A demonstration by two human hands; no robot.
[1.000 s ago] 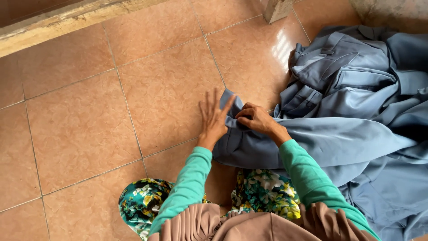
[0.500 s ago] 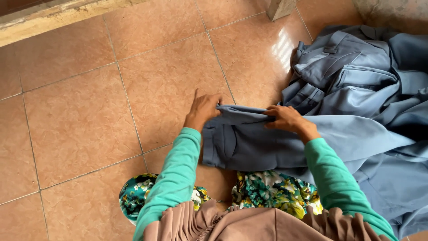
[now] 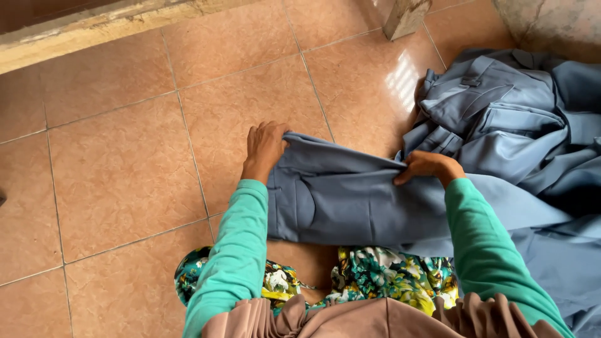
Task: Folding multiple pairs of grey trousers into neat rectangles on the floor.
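- Glossy terracotta floor tiles (image 3: 125, 181) with pale grout lines fill the view; a worn concrete ledge (image 3: 94, 28) runs along the top edge and a concrete post base (image 3: 405, 17) stands near the upper right.
- The person's left hand (image 3: 264, 147) grips the left end of the upper fold of a blue-grey garment (image 3: 338, 200), fingers curled over the cloth edge.
- The right hand (image 3: 427, 167) pinches the same folded edge farther right, fingers closed on the fabric.
- That garment lies flat on the floor between the two hands, just in front of the person's knees, folded over once with a seam or pocket outline showing on its left part.
- A heap of matching blue-grey clothing (image 3: 519, 119) lies to the right, touching the folded piece.
- Green sleeves (image 3: 235, 250) cover both arms; floral fabric (image 3: 382, 278) and a brown pleated cloth (image 3: 375, 319) lie at the bottom edge.
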